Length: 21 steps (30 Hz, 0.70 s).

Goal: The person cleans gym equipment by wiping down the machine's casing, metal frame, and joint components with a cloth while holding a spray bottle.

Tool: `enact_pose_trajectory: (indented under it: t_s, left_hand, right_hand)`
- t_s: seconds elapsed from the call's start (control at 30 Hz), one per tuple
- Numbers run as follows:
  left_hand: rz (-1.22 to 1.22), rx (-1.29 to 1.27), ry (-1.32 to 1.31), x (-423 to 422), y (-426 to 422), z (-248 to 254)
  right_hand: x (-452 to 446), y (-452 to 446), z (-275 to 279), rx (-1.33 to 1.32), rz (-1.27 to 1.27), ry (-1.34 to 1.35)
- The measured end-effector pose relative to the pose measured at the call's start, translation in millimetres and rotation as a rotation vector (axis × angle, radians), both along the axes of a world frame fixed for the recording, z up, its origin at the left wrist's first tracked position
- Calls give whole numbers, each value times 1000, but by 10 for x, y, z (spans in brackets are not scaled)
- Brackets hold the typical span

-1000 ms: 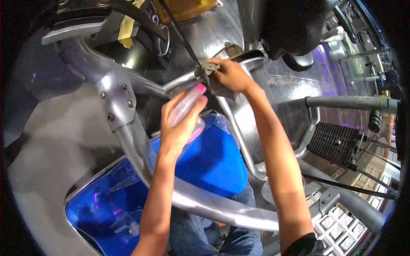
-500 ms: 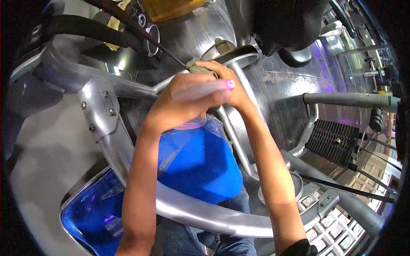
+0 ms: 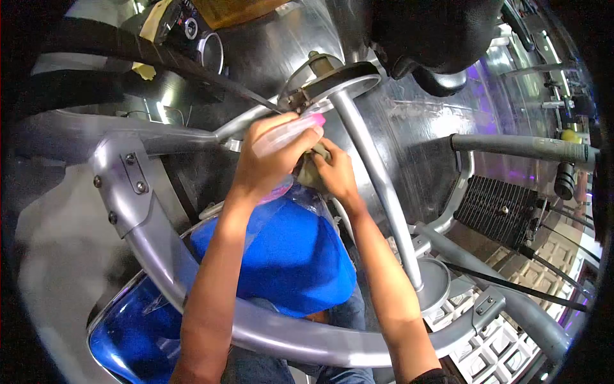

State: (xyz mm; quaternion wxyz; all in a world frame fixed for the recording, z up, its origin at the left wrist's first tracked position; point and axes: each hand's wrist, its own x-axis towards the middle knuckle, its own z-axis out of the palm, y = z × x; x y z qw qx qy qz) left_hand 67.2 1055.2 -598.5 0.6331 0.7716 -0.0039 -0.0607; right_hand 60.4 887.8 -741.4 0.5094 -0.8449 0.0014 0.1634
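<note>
My left hand [image 3: 265,160] is wrapped round a clear spray bottle [image 3: 281,137] with a pink top, tilted up to the right. Its lower part shows below my hand, over the blue seat [image 3: 288,249]. Just to the right, my right hand [image 3: 335,171] grips a greyish-green cloth [image 3: 311,171], which hangs below the fingers. Above both hands is a round metal pulley [image 3: 348,83] with a dark rim and a bracket. A dark cable [image 3: 236,88] runs down to the bracket from the upper left.
A curved silver frame tube [image 3: 288,326] crosses in front of me. At the right are a grey bar [image 3: 518,146] and a black ribbed block [image 3: 497,211]. A slanted silver rod [image 3: 377,176] stands right of my hands. Black padding [image 3: 435,32] hangs at the top.
My right hand with the cloth has moved down from the bracket, uncovering it. My left hand with the bottle swung across in front of my right hand, then back left and slightly down.
</note>
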Motion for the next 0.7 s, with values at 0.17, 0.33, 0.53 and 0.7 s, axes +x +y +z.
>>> enact_pose_trajectory:
  t_s: [0.17,0.33,0.53,0.7]
  left_hand:
    - [126,-41,144,-45,-107,-105]
    - [120,-113,188,19,-108,-160]
    - [141,-152,204,109,-71,-223]
    - [65,-123,256,145,-13,-239]
  right_hand:
    - [98,-320,445,157,-354,-97]
    - [724,-339,964,-209,-96,-620]
    - [1015,119,666,-687,481,-724]
    - [1093,-55,635,-721,450,-701]
